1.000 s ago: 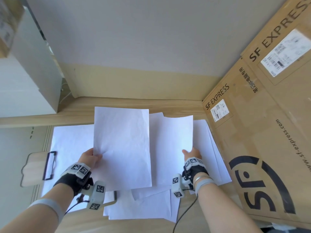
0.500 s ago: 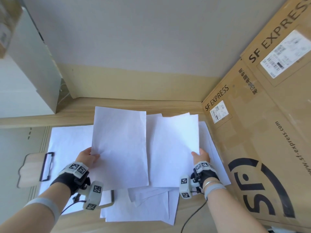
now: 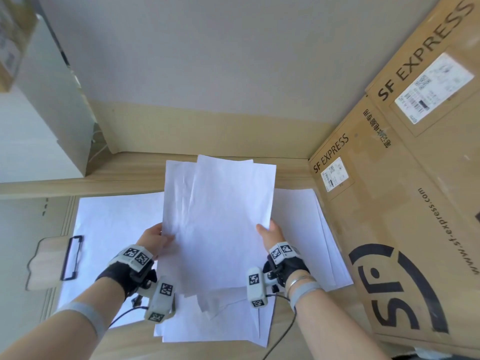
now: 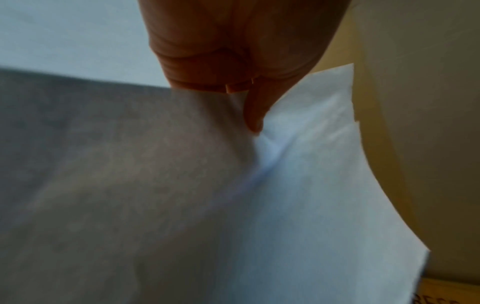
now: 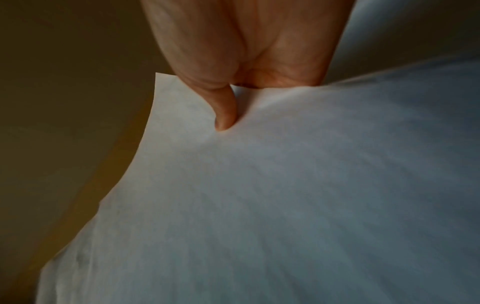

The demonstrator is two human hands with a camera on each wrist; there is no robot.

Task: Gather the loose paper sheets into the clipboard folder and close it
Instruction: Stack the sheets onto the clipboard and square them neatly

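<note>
The head view is bright and soft, with straight lines bending near the edges. Both wrist views are dim and blurry. Light glows through the paper sheets (image 4: 311,164), and one side looks grey.

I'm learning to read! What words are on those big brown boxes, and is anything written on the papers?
"SF EXPRESS" on the upper cardboard box.
"SF EXPRESS" on the lower cardboard box.
"www.sf-express.com" down the lower box's side.
Big "SF" logo on the lower box.
Chinese characters: I cannot make them out.
Shipping labels: print too small.
Held paper sheets: blank.
</note>
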